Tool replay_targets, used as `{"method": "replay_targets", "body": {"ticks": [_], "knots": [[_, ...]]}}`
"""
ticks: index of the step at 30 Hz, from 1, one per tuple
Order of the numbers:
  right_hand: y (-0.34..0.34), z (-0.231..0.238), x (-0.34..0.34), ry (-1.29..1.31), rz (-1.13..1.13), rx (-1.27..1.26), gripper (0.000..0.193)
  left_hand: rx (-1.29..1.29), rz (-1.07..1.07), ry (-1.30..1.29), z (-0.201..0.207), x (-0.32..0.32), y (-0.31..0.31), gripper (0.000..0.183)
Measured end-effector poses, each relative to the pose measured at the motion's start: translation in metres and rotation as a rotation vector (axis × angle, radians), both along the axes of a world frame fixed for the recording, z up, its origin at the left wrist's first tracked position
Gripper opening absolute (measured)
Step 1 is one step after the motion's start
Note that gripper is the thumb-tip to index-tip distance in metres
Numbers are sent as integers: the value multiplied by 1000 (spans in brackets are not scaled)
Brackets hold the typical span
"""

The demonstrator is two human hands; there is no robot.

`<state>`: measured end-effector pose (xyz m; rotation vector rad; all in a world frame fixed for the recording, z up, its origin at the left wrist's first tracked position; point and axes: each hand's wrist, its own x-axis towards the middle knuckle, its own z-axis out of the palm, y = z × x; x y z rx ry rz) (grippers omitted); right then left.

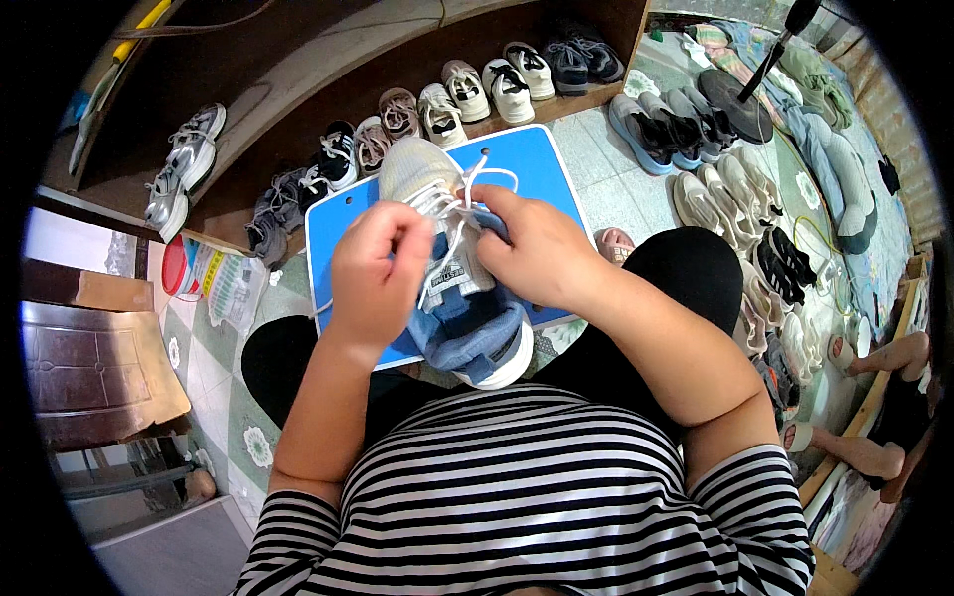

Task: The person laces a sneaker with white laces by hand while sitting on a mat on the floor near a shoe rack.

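A cream and blue sneaker (467,328) rests on a blue board (542,164), its toe pointing away from me and its heel toward my lap. White shoelaces (433,197) run through its upper eyelets, and loose lengths trail over the tongue. My right hand (532,243) is closed at the shoe's right side, pinching the shoelace between thumb and fingers near the eyelets; a loop of it sticks up beyond. On the left side, my left hand (380,260) is curled with its fingertips together, slightly blurred. Whatever it grips is hidden.
Pairs of shoes (465,91) line a low wooden shelf ahead. More shoes (730,194) stand on the tiled floor at right, near a round black stand base (735,104). Left are silver sneakers (186,169) and a red tub (179,266). Another person's legs (874,452) show at far right.
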<state>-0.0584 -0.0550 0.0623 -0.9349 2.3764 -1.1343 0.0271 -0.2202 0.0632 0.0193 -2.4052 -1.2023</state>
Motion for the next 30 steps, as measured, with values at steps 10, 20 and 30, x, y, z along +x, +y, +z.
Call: {"method": "replay_targets", "body": {"ticks": [10, 20, 30], "knots": [[0, -7, 0, 58, -9, -64, 45, 98, -113, -1, 8, -8, 4, 6], [0, -3, 2, 35, 2, -73, 47, -193, -3, -291, 14, -6, -1, 11], [-2, -9, 1, 63, 11, -72, 51, 257, -50, 63, 3, -6, 2, 12]]}}
